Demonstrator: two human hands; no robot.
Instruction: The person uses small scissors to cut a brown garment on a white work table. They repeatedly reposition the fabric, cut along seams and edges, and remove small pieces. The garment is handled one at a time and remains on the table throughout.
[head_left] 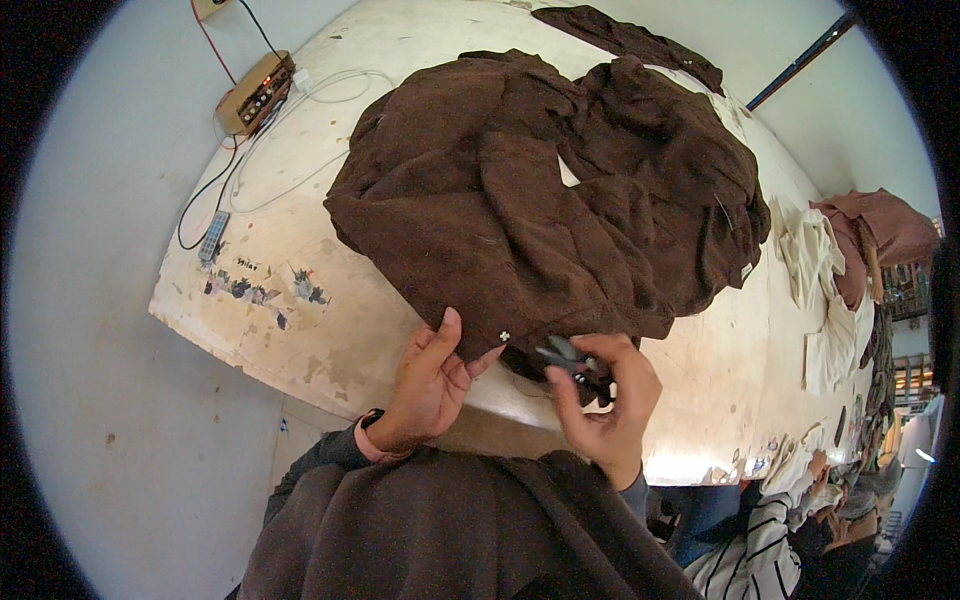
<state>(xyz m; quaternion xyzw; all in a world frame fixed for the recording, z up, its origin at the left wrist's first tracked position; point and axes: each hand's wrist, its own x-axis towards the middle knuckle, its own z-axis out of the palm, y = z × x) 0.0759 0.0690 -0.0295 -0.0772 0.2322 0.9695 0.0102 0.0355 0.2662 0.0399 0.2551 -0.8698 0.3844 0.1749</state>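
Note:
A dark brown garment [450, 200] lies bunched over the pale table, its near corner close to me. A small white flower-shaped piece [505, 336] sits on that corner. My left hand [425, 388] is at the cloth's near edge, thumb raised and apart, with a fingertip by the white piece; the other fingers are partly curled. Just to the right, my right hand [618, 400] grips a pair of small black thread snips [568, 358], blades toward the cloth. The snips are slightly blurred, and part of them is covered by my fingers.
A brown power box [257, 93] with cables stands at the table's far left, near a small grey remote [213, 236]. More brown cloth [630, 40] lies at the back. White cloths [812, 255] rest along the right. A person in a striped sleeve [755, 545] is at lower right.

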